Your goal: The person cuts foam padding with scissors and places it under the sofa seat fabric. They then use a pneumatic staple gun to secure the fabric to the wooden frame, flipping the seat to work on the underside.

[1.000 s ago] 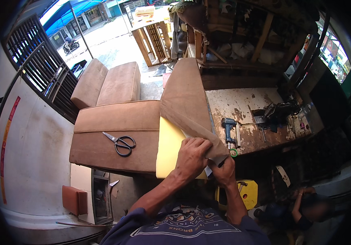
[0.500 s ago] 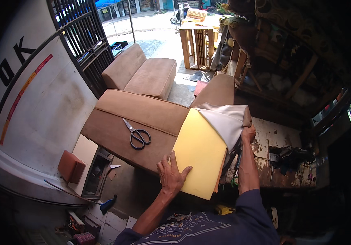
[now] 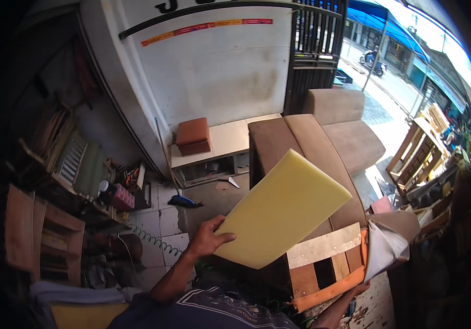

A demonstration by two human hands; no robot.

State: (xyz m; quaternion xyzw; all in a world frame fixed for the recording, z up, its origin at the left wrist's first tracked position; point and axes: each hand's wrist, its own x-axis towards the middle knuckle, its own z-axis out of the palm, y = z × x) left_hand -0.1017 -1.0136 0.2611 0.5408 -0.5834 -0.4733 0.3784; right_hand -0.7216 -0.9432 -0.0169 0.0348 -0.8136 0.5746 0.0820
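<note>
While yellow foam (image 3: 285, 214) is being clamped by the left fingers (image 3: 225, 239), bending should be avoided; whether fabric (image 3: 382, 255) near the right fingers (image 3: 363, 288) is being gripped is unclear.

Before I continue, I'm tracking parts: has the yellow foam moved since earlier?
Yes: the yellow foam has come off the wooden frame, leftward toward the pale bench.

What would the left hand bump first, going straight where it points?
The left hand holds the yellow foam, so the foam would probably meet the brown cushion first; depth is unclear.
</note>
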